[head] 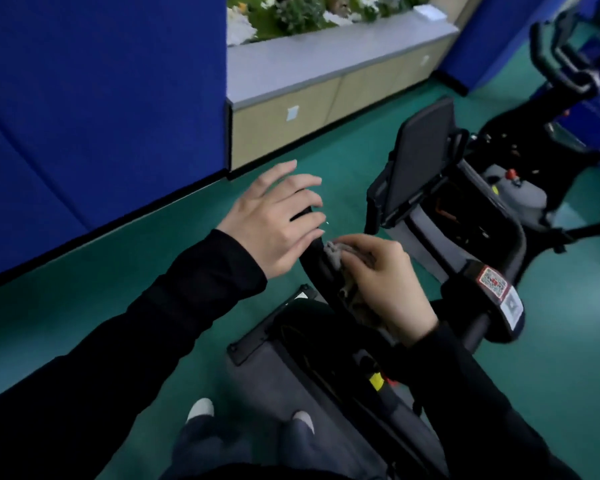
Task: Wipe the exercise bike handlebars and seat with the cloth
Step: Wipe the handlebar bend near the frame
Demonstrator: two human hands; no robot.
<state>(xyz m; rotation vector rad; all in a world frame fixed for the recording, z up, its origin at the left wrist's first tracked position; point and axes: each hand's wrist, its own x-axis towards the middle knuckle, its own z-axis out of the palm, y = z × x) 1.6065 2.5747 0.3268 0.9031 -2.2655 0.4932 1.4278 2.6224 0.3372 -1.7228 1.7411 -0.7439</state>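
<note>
Dim, cool indoor light; wide-angle view, soft focus.
Brightest area: planter (291, 12) at top edge. Lines bow slightly near frame edges. Motion blur smears the left hand (274, 220) and the far exercise bike (568, 81) at top right.

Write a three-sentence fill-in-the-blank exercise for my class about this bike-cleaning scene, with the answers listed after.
1. The right hand presses a grey ____ onto the handlebar.
2. The left hand, fingers straight, holds ____.
3. The wall panel is coloured ____.
Missing words: cloth; nothing; blue.
</note>
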